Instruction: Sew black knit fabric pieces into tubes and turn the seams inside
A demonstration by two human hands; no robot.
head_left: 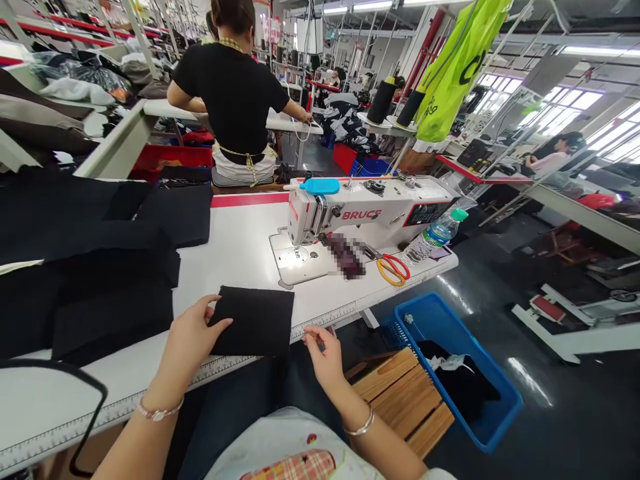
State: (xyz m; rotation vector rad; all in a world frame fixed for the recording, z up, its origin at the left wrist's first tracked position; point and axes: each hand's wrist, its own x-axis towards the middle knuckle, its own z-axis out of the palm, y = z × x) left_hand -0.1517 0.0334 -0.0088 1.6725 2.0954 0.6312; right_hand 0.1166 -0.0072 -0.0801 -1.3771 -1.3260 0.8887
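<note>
A small black fabric piece (254, 321) lies at the front edge of the white sewing table (235, 233). My left hand (196, 333) grips its left side between thumb and fingers. Just right of the piece, my right hand (323, 352) is at the ruler edge with thumb and forefinger nearly together; whether anything thin is between them is too small to tell. Behind the piece stands a white sewing machine (370, 210) with a blue item (320, 186) on its head. Stacks of black fabric (113, 293) cover the table's left part.
Scissors (393, 270) with orange and red handles and a water bottle (435, 237) lie near the machine. A blue basket (507, 390) with dark cloth is on the floor at right, beside a wooden stool (405, 400). A person in black (235, 100) sits ahead.
</note>
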